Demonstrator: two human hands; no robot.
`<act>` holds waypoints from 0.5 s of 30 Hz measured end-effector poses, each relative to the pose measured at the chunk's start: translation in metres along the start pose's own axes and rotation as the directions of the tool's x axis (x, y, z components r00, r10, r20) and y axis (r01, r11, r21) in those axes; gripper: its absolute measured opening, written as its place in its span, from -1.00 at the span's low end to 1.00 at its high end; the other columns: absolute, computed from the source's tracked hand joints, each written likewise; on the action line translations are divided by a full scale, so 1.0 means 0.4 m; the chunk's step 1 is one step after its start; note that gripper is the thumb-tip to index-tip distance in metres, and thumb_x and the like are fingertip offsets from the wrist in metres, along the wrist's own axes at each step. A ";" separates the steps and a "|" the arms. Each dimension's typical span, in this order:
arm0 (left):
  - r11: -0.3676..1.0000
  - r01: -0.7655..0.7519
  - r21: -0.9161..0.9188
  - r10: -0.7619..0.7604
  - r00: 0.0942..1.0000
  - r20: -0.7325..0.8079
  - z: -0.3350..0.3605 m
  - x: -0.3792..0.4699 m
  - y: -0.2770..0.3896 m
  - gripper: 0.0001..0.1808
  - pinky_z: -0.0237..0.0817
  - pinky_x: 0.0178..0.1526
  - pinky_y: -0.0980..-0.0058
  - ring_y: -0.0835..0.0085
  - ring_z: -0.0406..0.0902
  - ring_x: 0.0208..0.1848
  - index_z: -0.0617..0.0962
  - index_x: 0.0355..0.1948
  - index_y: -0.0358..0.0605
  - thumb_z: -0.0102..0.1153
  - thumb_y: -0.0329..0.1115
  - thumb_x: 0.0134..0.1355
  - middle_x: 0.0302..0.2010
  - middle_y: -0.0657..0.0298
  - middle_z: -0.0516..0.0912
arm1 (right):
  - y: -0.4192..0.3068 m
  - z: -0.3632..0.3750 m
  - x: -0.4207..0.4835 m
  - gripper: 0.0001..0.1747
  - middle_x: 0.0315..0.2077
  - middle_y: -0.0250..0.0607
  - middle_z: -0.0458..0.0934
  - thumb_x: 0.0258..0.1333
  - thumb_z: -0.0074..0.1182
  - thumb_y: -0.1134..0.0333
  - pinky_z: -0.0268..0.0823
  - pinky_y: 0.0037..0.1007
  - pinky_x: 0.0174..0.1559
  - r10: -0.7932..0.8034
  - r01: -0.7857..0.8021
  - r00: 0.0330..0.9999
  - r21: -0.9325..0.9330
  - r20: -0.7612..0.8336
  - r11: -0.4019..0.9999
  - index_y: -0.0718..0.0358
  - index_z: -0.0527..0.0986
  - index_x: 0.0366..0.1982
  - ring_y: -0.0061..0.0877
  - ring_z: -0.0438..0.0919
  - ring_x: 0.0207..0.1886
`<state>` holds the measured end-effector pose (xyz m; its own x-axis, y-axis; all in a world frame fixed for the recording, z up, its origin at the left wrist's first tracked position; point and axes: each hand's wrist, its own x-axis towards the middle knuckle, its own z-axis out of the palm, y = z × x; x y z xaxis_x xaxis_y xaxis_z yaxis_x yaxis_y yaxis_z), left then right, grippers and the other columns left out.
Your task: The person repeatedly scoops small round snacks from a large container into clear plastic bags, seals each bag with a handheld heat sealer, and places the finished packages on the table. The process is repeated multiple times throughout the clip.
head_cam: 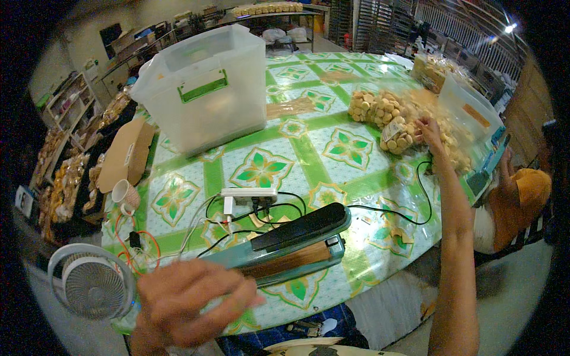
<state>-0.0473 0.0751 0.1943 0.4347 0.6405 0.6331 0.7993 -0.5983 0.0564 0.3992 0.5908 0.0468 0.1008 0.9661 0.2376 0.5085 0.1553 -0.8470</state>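
Observation:
My right hand (428,132) reaches across the table with its fingers pinched at the end of a clear bag of round cookies (397,137), which bears a label. More bagged cookies (372,107) lie behind that bag. My left hand (196,302), blurred, hovers at the near edge with loosely bent fingers and nothing visible in it. Just beyond it lies a teal impulse heat sealer (307,240) with a black top arm, partly hidden by the hand. A white power strip (249,193) with plugs and cables sits behind the sealer.
A large translucent plastic bin (209,115) stands at the back left; another translucent bin (472,107) is at the right. Along the left are a mug (125,195), a cardboard box (127,155) and a small fan (93,285). A black cable (392,210) crosses the table. A person (525,196) sits at the right.

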 end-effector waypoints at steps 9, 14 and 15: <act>0.203 0.460 -0.865 -0.666 0.712 0.222 0.081 -0.147 0.009 -0.77 0.50 -0.22 0.44 0.36 0.65 -0.27 0.59 -0.24 -0.26 0.33 -0.37 0.12 -0.29 0.12 0.67 | -0.615 -0.006 -0.327 -0.71 -0.59 -0.37 0.39 0.27 0.05 0.22 0.39 -0.51 -0.56 -0.710 0.710 0.677 0.084 0.192 0.699 0.29 0.43 -0.46 -0.64 0.43 -0.59; -0.451 0.030 -0.892 -0.583 0.747 0.320 0.210 -0.088 0.116 -0.07 0.51 0.01 0.12 0.11 0.39 0.24 0.02 0.36 -0.07 0.35 -0.25 0.12 0.29 -0.01 0.27 | -0.894 -0.038 -0.655 -0.77 -0.54 -0.33 0.43 0.24 0.04 0.27 0.40 -0.48 -0.42 -0.791 0.733 0.585 0.300 0.181 0.611 0.25 0.43 -0.46 -0.56 0.49 -0.50; -0.469 -0.107 -0.877 -0.628 0.738 0.246 0.213 -0.087 0.133 0.02 0.48 0.04 0.07 0.10 0.35 0.27 -0.04 0.38 -0.05 0.38 -0.21 0.09 0.32 0.00 0.22 | -0.925 -0.026 -0.702 -0.80 -0.54 -0.29 0.47 0.21 0.05 0.29 0.39 -0.47 -0.38 -0.717 0.724 0.688 -0.040 0.107 0.689 0.24 0.45 -0.46 -0.51 0.50 -0.50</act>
<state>0.0154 0.0620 0.1096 -0.0791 0.9671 0.2418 -0.7850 -0.2100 0.5829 0.1916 0.2602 0.2983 -0.3870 0.5758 0.7202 0.4573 0.7981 -0.3923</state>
